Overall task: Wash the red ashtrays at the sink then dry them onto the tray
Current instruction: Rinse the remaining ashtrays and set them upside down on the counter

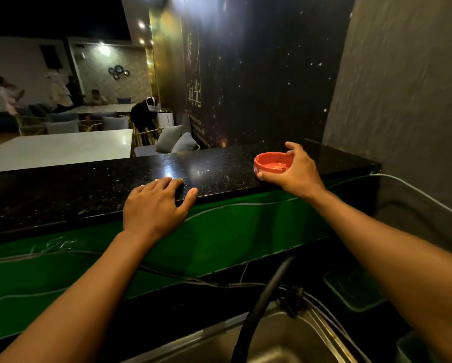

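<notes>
Red ashtray point(273, 162) gripped by right hand point(295, 170) at counter point(88, 189) edge; left hand point(154, 205) flat, fingers straight

Right hand point(296, 171) gripped red ashtray point(272, 162) on black counter point(88, 189); left hand point(155, 205) rested flat on counter edge. Steel sink point(279, 339) and dark faucet point(261, 305) below, possibly a tray point(350, 289) at right.

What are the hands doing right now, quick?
Left hand: open, resting flat on the black counter, holding nothing.
Right hand: gripping the red ashtray on the counter.
</notes>
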